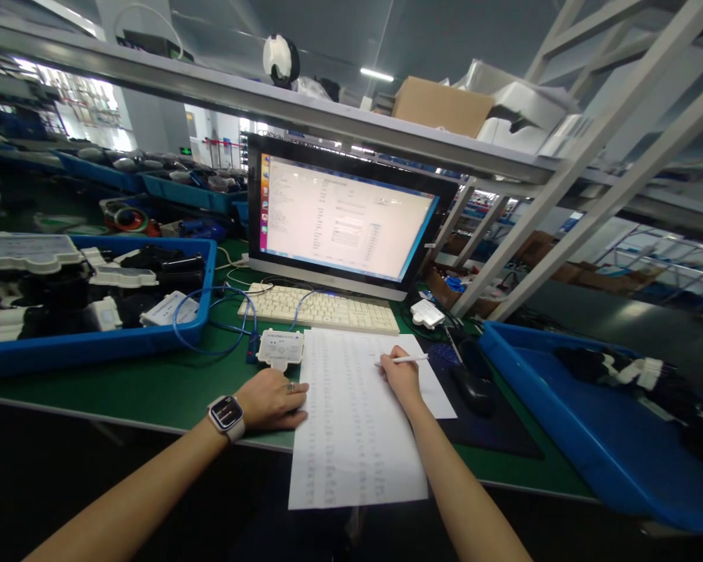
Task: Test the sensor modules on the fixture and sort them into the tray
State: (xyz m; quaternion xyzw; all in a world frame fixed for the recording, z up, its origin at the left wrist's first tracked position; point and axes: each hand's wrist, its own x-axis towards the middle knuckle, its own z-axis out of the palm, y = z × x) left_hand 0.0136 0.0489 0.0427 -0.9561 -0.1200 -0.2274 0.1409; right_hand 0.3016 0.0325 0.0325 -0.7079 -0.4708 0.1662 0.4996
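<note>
A long printed sheet of paper (351, 421) lies on the green table (152, 390) in front of me. My right hand (399, 375) rests on the sheet with its fingers closed round a white pen (407, 359). My left hand (274, 400) lies flat at the sheet's left edge, fingers together, holding nothing; a smartwatch (227, 415) sits on that wrist. Just beyond the left hand sits a small white device (280, 348) with a blue cable (211, 324) running to it.
A lit monitor (343, 222) and cream keyboard (319, 308) stand behind the paper. A black mouse (473, 389) rests on a dark pad to the right. Blue trays of parts flank me: one on the left (94, 339), another on the right (597, 437). A shelf frame (328, 117) runs overhead.
</note>
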